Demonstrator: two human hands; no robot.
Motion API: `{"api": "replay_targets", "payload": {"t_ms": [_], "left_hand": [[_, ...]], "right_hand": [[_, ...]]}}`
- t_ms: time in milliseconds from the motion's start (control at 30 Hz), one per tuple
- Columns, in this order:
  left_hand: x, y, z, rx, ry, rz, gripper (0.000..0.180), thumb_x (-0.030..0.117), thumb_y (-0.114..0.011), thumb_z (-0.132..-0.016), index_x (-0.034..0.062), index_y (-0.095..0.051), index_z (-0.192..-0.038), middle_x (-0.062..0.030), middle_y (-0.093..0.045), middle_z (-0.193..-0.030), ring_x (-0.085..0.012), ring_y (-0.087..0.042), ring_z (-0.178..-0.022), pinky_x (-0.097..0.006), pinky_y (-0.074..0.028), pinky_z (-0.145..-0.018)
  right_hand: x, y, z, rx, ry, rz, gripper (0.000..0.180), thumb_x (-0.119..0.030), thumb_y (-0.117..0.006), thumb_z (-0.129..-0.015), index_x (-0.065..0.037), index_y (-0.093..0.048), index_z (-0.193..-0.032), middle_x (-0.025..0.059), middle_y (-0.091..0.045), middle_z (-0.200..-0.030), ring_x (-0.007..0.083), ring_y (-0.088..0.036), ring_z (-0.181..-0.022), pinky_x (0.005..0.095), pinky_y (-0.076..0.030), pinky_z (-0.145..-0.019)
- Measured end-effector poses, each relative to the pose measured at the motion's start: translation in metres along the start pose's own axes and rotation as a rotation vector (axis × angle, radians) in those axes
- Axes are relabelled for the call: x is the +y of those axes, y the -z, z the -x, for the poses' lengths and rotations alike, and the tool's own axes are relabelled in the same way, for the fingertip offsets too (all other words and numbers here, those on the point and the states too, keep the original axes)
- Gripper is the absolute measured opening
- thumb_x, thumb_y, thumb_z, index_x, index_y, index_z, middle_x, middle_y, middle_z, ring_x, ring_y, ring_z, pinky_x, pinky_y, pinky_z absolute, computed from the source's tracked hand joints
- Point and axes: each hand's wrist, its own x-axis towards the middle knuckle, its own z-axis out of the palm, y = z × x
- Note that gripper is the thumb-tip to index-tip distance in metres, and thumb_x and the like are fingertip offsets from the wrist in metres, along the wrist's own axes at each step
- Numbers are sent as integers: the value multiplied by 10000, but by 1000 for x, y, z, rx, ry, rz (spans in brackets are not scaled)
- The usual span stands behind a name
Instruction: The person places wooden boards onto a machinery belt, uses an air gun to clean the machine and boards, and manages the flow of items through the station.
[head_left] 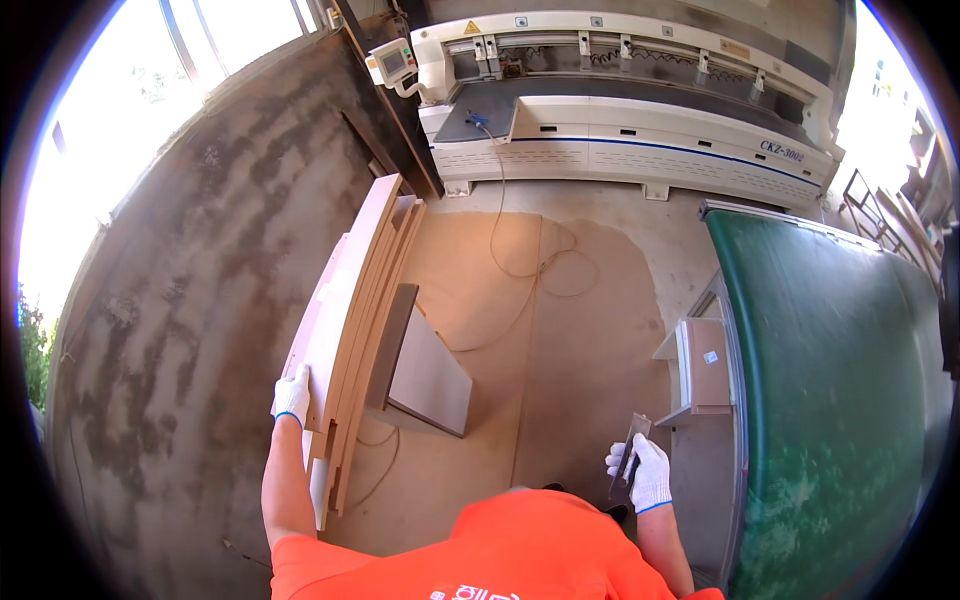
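My left hand (292, 394), in a white knitted glove, holds the edge of a long white board (335, 290). This board is the outermost of several that stand on edge, side by side, on the left. Some of the fingers are hidden behind it. My right hand (650, 472), gloved alike, is closed on a small flat tool (630, 455) with a grey plate and a dark edge. The tool's exact kind is not clear. It is held low, apart from the boards, to the left of a green-topped table.
A grey panel (430, 375) leans beside the boards. On the right, the green conveyor-like table (830, 370) has a small white cabinet piece (705, 365) at its side. A hose (492, 240) loops across brown sheets (585, 300) on the floor. A long white machine (640, 150) stands behind.
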Motion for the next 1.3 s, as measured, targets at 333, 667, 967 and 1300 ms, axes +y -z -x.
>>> {"api": "replay_targets", "payload": {"t_ms": [333,667,967,1300], "left_hand": [[78,-24,-7,-180,-270,-425,938,656,-790,-789,1,-561,-1421,-279,-577,-1405,-439,-584,-1284,-460,-501,-1087],[46,-80,22,141,-854,-569,641,622,-741,-894,-2,-750,-1043,-202,-751,-934,-442,-694,-843,-495,-598,-839],[167,-306,190,-61,-1647,-493,772,650,-779,-859,-47,-715,-1184,-235,-737,-1088,-451,-697,-1007,-501,-591,-942],[411,-456,587,-434,-2137,115,675,529,-718,-975,-77,-665,-1269,-276,-682,-1277,-436,-622,-1260,-535,-513,-1092]], "right_hand": [[7,20,21,93,-49,-209,450,-415,-602,-1064,26,-671,-1121,200,-747,-867,337,-732,-688,438,-610,-590],[-16,53,70,158,102,-110,320,-365,-776,-953,-71,-651,-975,19,-647,-756,117,-578,-628,294,-458,-583],[6,188,133,486,296,-161,348,-276,-812,-856,-61,-625,-1056,15,-619,-829,114,-592,-715,315,-478,-651],[12,360,282,1060,414,-336,311,-269,-824,-856,-58,-628,-974,17,-606,-806,124,-587,-710,320,-478,-654]]}}
